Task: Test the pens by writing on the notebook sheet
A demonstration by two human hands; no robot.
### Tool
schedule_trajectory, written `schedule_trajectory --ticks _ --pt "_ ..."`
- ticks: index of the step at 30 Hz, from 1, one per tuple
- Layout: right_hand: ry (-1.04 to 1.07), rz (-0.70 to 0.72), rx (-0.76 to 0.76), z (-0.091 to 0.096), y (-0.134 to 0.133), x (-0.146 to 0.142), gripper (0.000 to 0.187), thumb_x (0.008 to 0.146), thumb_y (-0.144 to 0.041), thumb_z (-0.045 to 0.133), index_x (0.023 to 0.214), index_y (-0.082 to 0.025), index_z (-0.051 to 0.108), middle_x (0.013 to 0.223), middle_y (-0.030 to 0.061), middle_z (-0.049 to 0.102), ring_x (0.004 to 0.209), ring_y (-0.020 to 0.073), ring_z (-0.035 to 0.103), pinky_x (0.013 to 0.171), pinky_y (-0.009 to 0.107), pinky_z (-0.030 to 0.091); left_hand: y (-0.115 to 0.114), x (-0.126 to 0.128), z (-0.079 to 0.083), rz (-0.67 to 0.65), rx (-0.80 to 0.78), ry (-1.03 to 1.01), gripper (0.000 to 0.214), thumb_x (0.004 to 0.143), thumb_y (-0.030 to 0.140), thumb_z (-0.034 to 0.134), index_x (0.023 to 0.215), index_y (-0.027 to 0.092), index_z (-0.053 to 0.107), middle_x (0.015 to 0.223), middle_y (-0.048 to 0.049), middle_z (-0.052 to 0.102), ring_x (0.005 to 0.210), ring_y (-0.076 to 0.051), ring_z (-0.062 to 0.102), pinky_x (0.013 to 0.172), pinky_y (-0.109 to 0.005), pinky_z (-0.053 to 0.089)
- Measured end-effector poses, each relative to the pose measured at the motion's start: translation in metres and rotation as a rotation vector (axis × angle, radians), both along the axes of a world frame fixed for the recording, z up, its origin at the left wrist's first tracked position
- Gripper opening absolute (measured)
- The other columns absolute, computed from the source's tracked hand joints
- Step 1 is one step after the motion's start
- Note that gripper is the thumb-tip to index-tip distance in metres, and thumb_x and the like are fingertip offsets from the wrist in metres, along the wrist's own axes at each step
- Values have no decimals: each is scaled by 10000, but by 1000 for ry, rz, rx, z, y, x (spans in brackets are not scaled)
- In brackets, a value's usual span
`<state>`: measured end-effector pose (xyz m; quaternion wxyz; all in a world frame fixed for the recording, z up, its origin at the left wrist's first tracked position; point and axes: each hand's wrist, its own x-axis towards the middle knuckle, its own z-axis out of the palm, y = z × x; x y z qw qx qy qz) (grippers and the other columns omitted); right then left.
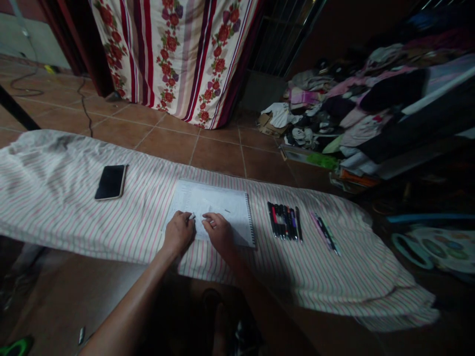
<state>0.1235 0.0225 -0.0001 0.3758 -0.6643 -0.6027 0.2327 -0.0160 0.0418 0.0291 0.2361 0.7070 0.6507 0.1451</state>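
Note:
A spiral notebook lies on the striped cloth with pale, faintly marked pages. Over its lower left part, my left hand is closed, a small pale piece with a dark part showing at its fingertips. My right hand rests on the page just to the right, thumb and forefinger pinched; whatever they hold is too small to make out. The two hands are slightly apart. Above the right hand, a short dark object lies on the paper.
Several pens lie in a row right of the notebook, with a smaller group of pens beyond. A phone lies at left on the striped cloth. Piled clothes and a floral curtain stand behind.

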Motion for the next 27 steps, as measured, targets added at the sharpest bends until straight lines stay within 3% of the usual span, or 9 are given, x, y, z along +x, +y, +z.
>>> schedule_trajectory --ticks 6,18,23,27 --pt "-230 89 38 5 18 -19 199 789 -227 534 954 -222 646 867 36 600 661 121 551 653 230 441 2 -3 0 -7 1 9 323 859 259 419 1084 122 607 1009 -114 633 940 -201 601 801 -261 414" --pt "-395 141 24 0 22 -25 193 799 -135 475 914 -188 621 876 64 606 805 165 568 734 253 430 2 -11 2 -25 -14 11 324 862 264 405 1064 118 612 990 -130 660 938 -210 612 784 -268 418" --pt "-432 81 38 10 25 -11 199 791 -141 475 931 -196 605 860 47 627 800 159 572 719 243 414 1 -12 3 -32 -12 5 322 868 263 405 1069 119 611 1008 -126 662 959 -209 606 802 -267 413" --pt "-464 -75 15 23 37 17 184 800 -180 481 935 -209 603 893 26 649 823 155 583 695 236 399 0 -10 2 -25 -18 -2 336 864 261 420 1113 112 589 1049 -127 655 1000 -214 593 840 -273 406"
